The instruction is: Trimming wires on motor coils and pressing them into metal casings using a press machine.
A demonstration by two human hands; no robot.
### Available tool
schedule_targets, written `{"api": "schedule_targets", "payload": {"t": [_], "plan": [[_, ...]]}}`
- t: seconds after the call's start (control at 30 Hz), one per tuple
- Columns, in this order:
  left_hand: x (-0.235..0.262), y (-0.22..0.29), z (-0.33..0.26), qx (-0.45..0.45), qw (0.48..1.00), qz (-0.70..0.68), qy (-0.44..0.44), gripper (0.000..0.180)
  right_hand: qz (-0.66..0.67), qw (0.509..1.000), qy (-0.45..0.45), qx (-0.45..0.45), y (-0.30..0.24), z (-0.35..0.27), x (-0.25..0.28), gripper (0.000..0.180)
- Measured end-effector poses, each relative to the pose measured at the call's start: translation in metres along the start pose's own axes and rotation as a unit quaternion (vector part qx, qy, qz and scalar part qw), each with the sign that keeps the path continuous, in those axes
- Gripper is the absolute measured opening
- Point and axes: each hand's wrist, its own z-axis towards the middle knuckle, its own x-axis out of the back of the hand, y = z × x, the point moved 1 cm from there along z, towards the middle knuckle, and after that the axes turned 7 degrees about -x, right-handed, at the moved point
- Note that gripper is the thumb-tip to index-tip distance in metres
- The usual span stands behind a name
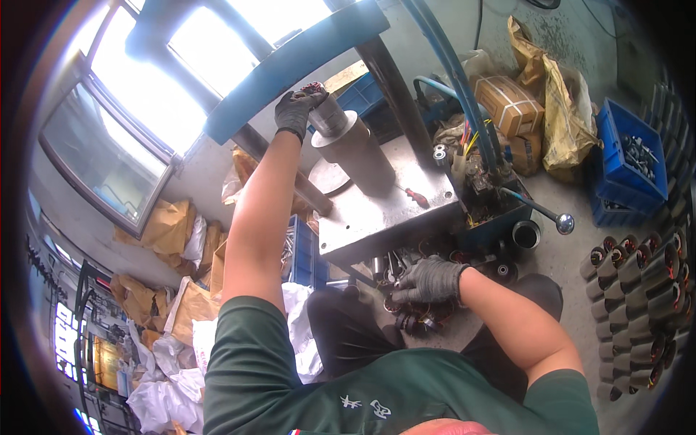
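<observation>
My left hand (293, 114), in a dark grey glove, reaches up and grips the top rim of a silver metal motor stator (330, 118) with red wires at its upper end. The stator stands on a white-flanged ring (350, 125) over a thick steel cylinder (360, 163), upright on the press table (341, 233). Lower down, my gloved right hand (433, 280) hovers over or touches a pile of small metal and wired parts (417, 319), its fingers apart. Nothing shows in it, though its palm is hidden. A red-handled screwdriver (415, 196) lies on the table beside the cylinder.
A blue press frame (297, 69) with steel columns (395, 98) surrounds the table. A ball-ended lever (564, 223) sticks out at the right. Stacked stators (638, 290) stand far right below blue bins (631, 159). Brown and white sacks (170, 395) lie at left.
</observation>
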Motion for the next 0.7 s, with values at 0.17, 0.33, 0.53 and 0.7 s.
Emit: {"api": "schedule_targets", "payload": {"t": [0.17, 0.33, 0.53, 0.7], "plan": [[-0.005, -0.015, -0.001, -0.049, 0.996, -0.069, -0.037, 0.084, -0.056, 0.996, 0.040, 0.052, 0.012, 0.002, -0.007, 0.066], [0.004, -0.032, -0.001, -0.101, 0.989, -0.107, -0.023, 0.075, -0.042, 0.997, 0.034, 0.053, 0.010, 0.007, -0.007, 0.060], [0.016, 0.005, -0.038, -0.078, 0.975, -0.194, -0.079, 0.059, 0.006, 1.000, -0.003, -0.022, 0.003, -0.003, 0.003, 0.054], [0.021, 0.005, -0.041, -0.063, 0.973, -0.210, -0.071, 0.047, -0.042, 0.997, -0.020, -0.056, 0.008, 0.008, 0.000, 0.047]]}}
